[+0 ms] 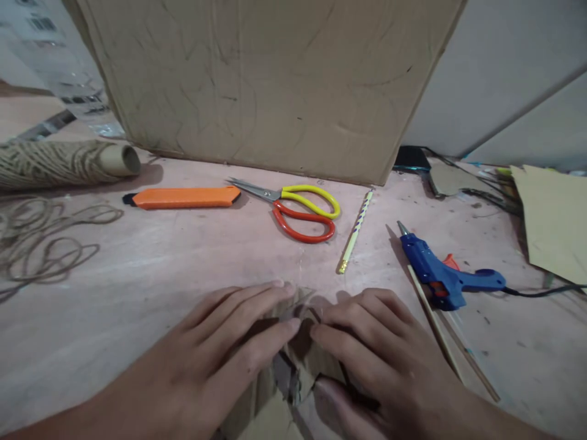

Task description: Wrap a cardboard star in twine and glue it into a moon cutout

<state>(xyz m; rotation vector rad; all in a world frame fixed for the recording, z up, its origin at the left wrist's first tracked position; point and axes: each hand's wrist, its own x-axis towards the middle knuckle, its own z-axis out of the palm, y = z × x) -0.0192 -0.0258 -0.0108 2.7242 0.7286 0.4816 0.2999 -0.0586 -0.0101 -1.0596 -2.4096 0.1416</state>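
Both my hands press on a small torn piece of brown cardboard (298, 360) lying on the pinkish table near the front edge. My left hand (224, 348) lies over its left side with fingers stretched forward and close together, fingertips on the cardboard. My right hand (380, 354) covers its right side, fingers bent and pointing left, thumb tucked under near the torn edge. The fingertips of the two hands nearly meet over the piece. Most of the cardboard is hidden beneath the hands.
Behind the hands lie an orange utility knife (183, 197), yellow-and-red scissors (300, 209), a pencil (355, 232), and a blue glue gun (443, 272) with glue sticks (440, 333). A big cardboard box (266, 79) stands at the back. Twine (41, 241) and its roll (64, 162) sit left; cardboard sheets (553, 223) right.
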